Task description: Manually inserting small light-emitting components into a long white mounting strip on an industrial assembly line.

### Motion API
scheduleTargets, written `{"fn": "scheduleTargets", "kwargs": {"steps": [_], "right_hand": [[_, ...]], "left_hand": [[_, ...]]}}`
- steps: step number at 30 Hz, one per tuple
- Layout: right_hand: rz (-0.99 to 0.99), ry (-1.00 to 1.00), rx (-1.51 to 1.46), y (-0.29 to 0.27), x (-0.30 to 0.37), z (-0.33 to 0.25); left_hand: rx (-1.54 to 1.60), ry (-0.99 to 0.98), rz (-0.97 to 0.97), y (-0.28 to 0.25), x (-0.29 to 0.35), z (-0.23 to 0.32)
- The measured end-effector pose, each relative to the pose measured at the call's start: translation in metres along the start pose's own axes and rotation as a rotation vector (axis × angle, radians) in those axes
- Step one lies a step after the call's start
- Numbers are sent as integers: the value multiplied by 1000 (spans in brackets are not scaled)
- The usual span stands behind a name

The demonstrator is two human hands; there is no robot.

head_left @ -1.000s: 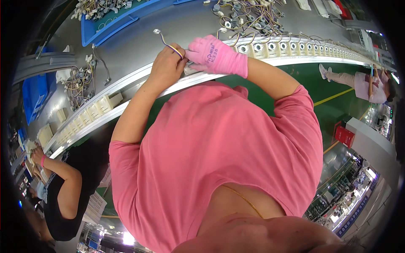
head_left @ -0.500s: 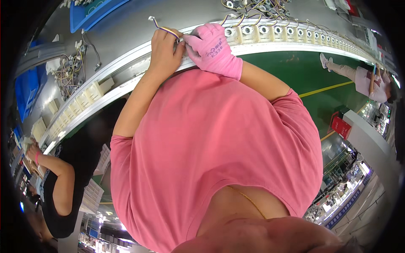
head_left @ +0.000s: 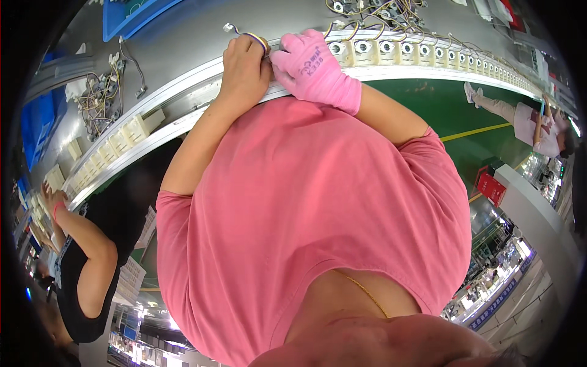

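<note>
My bare left hand (head_left: 246, 68) is closed at the rail in front of me, its fingers around a cable of several coloured wires (head_left: 254, 38). A small white connector (head_left: 228, 27) on the cable's end sticks out past the fingers to the upper left. Right beside it, my right hand (head_left: 312, 70) in a pink glove has its fingertips pressed together against the left fingertips. Whatever the gloved fingers pinch is hidden. Just right of the glove, a row of cream plastic housings (head_left: 386, 48) with round motor-like parts stands along the white rail (head_left: 202, 92).
Heaps of wired parts lie on the grey table at the far right (head_left: 373, 11) and at the left (head_left: 101, 101). Blue bins (head_left: 137, 15) stand at the back left. More cream housings (head_left: 122, 140) line the rail leftward, where a co-worker's arm (head_left: 88, 238) reaches in.
Both hands have drawn closer together, and the left fingers now cover more of the cable. The connector end has shifted slightly right. The co-worker's hand at the left has moved a little.
</note>
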State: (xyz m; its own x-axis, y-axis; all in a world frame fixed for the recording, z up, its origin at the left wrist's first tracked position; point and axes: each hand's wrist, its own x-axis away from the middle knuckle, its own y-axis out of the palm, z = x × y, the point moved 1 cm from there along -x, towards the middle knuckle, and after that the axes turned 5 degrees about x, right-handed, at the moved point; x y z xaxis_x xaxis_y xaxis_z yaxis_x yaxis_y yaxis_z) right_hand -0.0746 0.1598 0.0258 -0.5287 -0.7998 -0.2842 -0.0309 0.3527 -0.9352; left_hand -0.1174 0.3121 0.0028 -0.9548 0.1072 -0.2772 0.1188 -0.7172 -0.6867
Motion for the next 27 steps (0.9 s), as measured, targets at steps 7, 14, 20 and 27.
{"fn": "scheduleTargets", "kwargs": {"steps": [7, 14, 20, 27], "right_hand": [[239, -273, -240, -38, -49, 19], [-588, -26, -153, -50, -48, 22], [-668, -61, -16, -25, -38, 29], [-772, -131, 196, -42, -51, 15]], "left_hand": [[-163, 3, -157, -16, -16, 18], [-197, 102, -149, -14, -11, 9], [55, -18, -73, -7, -5, -1], [171, -105, 5, -1, -4, -1]]}}
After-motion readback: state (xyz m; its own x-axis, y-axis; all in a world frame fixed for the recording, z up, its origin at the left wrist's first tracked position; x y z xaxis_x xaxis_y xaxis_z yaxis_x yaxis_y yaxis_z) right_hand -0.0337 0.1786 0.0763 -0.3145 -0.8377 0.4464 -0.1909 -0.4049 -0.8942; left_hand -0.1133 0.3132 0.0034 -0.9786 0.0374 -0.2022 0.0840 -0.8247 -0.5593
